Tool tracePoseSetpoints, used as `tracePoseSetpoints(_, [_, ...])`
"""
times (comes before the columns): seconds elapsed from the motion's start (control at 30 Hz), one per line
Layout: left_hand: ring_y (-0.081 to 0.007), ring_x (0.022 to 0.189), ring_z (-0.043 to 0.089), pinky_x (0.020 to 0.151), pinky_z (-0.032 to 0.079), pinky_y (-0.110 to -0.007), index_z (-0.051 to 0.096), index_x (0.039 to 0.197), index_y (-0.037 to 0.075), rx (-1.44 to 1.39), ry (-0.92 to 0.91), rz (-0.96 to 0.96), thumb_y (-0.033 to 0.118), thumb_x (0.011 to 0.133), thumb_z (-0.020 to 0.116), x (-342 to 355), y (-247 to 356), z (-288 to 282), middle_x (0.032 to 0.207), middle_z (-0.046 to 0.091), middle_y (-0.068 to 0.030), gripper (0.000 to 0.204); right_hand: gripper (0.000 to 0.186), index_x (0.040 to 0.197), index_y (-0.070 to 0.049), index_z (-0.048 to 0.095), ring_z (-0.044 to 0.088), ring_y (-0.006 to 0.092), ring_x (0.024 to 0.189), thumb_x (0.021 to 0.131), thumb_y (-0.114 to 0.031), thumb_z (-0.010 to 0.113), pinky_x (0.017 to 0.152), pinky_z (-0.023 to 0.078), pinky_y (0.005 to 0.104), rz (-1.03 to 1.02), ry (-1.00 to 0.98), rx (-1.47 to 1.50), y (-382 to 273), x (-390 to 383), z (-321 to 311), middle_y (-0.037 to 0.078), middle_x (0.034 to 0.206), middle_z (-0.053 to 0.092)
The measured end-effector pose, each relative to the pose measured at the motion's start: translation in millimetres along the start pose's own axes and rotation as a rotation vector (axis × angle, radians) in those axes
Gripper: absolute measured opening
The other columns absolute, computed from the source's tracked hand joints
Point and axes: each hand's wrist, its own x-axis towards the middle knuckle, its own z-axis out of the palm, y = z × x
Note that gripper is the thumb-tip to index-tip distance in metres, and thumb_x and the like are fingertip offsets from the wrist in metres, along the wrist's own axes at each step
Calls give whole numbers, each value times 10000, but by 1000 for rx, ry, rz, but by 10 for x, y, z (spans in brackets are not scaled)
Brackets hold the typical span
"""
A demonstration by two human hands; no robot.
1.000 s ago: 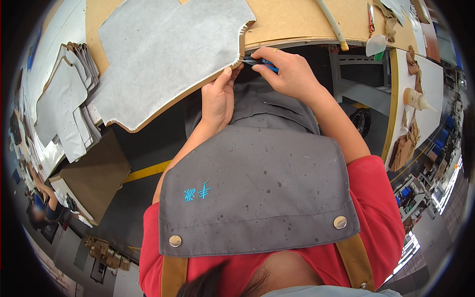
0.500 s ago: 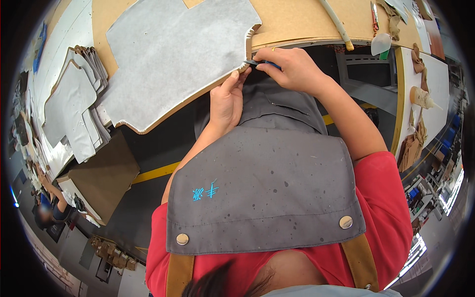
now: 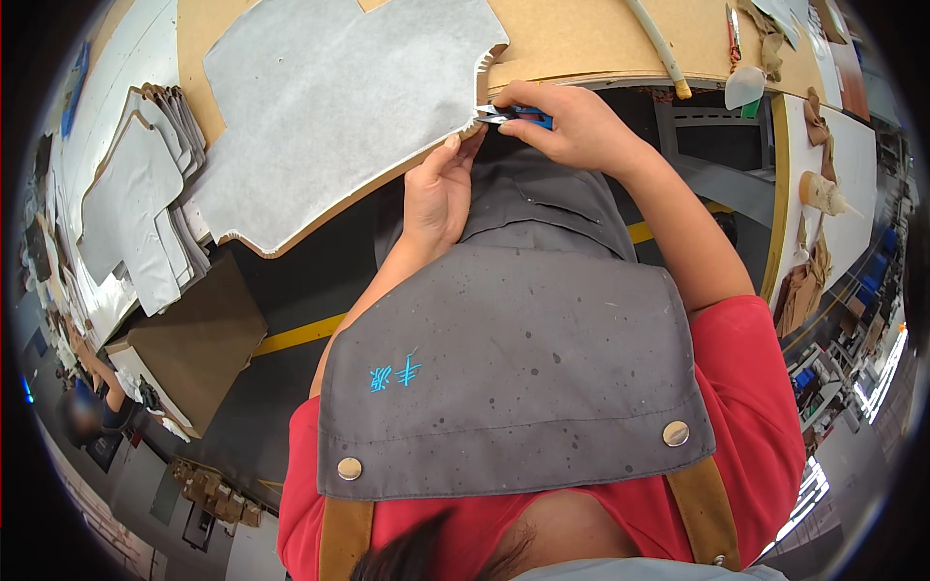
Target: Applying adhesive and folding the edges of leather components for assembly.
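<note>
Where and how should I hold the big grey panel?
Probably hold the panel by its long near edge, coming from the person's side: that edge overhangs the table, so thumb above and fingers below should fit. The left hand pinches there; avoid the blue-handled cutter at the right end.

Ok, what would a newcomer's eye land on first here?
Probably the big pale grey sheet, upper left, jutting past the front of the table. Next, at upper middle, the left hand grips the sheet's near edge while the right hand holds a blue-handled tool at its lower right corner. The dark grey apron fills the lower middle.
</note>
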Motion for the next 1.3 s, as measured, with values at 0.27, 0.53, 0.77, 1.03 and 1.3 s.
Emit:
tracePoseSetpoints(0.27, [-241, 1056, 547, 1064, 318, -386, 600, 986, -49, -80, -55, -42, 73, 863, 517, 9, 17, -15, 1055, 616, -159, 192, 192, 955, -102, 586, 611, 276, 761, 819, -234, 611, 650, 472, 350, -161, -2, -122, 39, 43, -70, 96, 839, 639])
tracePoseSetpoints(0.53, [-241, 1067, 542, 1063, 325, -392, 582, 1034, -47, -61, -45, 19, 80, 876, 508, 9, 45, 85, 1059, 613, -154, 216, 245, 1053, -47, 553, 516, 97, 791, 856, -182, 610, 720, 426, 237, 110, 167, 281, 105, 45, -115, 22, 844, 554])
tracePoseSetpoints(0.77, [-220, 872, 619, 871, 439, -349, 551, 1039, -11, 700, -598, -358, 196, 945, 430, -8, 575, 298, 902, 655, -142, 258, 239, 1024, -57, 589, 559, 262, 818, 810, -163, 613, 687, 441, 353, 258, 601, 121, 536, 220, -961, 114, 942, 561])
tracePoseSetpoints(1.03, [-343, 1320, 283, 981, 296, -608, 405, 1342, 250, 2578, -442, 825, 265, 936, 384, 918, 1276, 215, 1453, 283, -42, 407, 332, 1044, -30, 600, 587, 295, 879, 841, -293, 608, 768, 454, 363, -105, 829, -499, 1228, 481, -1262, 161, 967, 614])
tracePoseSetpoints(1.3, [-543, 1170, 380, 787, 429, -664, 248, 1419, 242, 2590, 344, 399, 363, 933, 349, 1661, 1021, 750, 1452, 226, -203, 511, 269, 1006, -22, 536, 561, 365, 889, 854, -244, 553, 763, 459, 441, 309, 632, -626, 966, 483, -793, 186, 993, 556])
